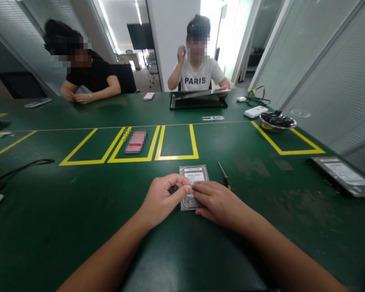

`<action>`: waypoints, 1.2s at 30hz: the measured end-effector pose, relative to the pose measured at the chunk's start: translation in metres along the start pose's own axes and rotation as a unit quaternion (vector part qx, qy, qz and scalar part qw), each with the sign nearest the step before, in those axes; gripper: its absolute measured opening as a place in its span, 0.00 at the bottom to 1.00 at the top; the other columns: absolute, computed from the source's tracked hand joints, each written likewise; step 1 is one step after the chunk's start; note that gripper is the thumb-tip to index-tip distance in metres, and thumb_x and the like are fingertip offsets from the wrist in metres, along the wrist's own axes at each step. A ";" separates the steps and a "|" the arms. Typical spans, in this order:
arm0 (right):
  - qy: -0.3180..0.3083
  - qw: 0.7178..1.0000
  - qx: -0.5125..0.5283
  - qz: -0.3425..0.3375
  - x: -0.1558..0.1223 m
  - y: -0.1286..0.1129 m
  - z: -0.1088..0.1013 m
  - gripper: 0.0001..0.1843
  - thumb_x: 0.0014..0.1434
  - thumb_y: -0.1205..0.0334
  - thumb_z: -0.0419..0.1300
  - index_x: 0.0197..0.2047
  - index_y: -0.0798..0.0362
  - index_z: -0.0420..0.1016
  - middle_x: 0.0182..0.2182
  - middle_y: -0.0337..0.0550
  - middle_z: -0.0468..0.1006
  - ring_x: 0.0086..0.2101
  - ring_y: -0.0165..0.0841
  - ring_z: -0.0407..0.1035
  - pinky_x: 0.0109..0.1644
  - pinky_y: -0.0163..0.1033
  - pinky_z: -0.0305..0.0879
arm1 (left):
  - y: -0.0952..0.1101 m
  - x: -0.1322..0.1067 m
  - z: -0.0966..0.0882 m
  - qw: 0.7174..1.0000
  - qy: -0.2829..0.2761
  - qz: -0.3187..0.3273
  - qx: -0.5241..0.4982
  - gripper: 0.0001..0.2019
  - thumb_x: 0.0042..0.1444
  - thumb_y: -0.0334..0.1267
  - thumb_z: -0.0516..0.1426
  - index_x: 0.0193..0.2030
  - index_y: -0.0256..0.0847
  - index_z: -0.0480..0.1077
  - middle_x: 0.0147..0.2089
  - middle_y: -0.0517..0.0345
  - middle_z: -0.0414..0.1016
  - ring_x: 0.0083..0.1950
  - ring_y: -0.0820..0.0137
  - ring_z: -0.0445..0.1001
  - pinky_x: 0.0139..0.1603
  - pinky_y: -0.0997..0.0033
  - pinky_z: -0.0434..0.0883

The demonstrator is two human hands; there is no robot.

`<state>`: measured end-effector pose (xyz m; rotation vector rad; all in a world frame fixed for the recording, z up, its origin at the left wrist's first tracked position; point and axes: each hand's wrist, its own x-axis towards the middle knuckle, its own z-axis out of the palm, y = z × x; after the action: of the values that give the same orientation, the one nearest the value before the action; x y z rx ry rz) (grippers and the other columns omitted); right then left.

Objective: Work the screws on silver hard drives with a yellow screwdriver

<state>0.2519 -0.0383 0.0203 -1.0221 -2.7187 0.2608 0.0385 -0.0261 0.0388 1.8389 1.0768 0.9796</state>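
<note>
A silver hard drive (194, 172) with a white label lies flat on the green table in front of me. Over its left half my left hand (168, 196) is closed, thumb and forefinger pinched; whatever is between them is too small to make out. My right hand (219, 202) lies over the drive's right side, its fingers held together, their tips meeting my left thumb and forefinger. Whether it grips anything is hidden. Just right of the drive rests a screwdriver (225, 177) with a yellow and black handle.
Another hard drive (346, 176) sits at the right edge. Yellow tape outlines (176, 157) mark the table, one around a pink phone (136, 142). A metal bowl (276, 129) of dark items stands far right. Two people sit opposite, one holding a panel over a black frame (197, 107).
</note>
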 end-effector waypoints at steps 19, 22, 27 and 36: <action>0.021 1.000 -0.013 0.000 0.000 0.002 0.006 0.25 0.59 0.62 0.63 0.58 0.62 0.72 0.57 0.58 0.74 0.58 0.47 0.67 0.62 0.54 0.64 | -0.046 -0.025 -0.017 0.980 -0.144 0.067 0.123 0.06 0.63 0.35 0.57 0.39 0.41 0.76 0.39 0.55 0.75 0.44 0.67 0.72 0.46 0.66 0.67; 0.021 1.000 -0.013 0.002 0.000 0.002 0.006 0.25 0.58 0.62 0.64 0.58 0.62 0.72 0.57 0.58 0.74 0.58 0.47 0.67 0.62 0.54 0.64 | -0.050 -0.026 -0.016 0.980 -0.138 0.075 0.123 0.05 0.63 0.34 0.57 0.39 0.41 0.76 0.39 0.55 0.76 0.43 0.66 0.72 0.46 0.66 0.67; 0.022 1.000 -0.012 0.003 0.000 0.002 0.007 0.26 0.58 0.63 0.64 0.58 0.61 0.72 0.57 0.59 0.74 0.58 0.46 0.67 0.61 0.55 0.64 | -0.048 -0.025 -0.014 0.975 -0.137 0.104 0.138 0.06 0.62 0.33 0.57 0.38 0.42 0.76 0.38 0.55 0.77 0.41 0.67 0.72 0.44 0.66 0.68; 0.022 1.000 -0.018 0.002 0.000 0.001 0.007 0.25 0.57 0.63 0.65 0.58 0.62 0.71 0.57 0.59 0.74 0.58 0.46 0.67 0.62 0.54 0.64 | -0.044 -0.022 -0.013 0.958 -0.138 0.168 0.185 0.06 0.61 0.32 0.57 0.37 0.42 0.76 0.34 0.57 0.77 0.39 0.68 0.72 0.45 0.64 0.67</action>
<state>0.2508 -0.0385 0.0133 -1.0315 -2.6917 0.1884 0.0059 -0.0285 -0.0001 2.4440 0.8296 0.7042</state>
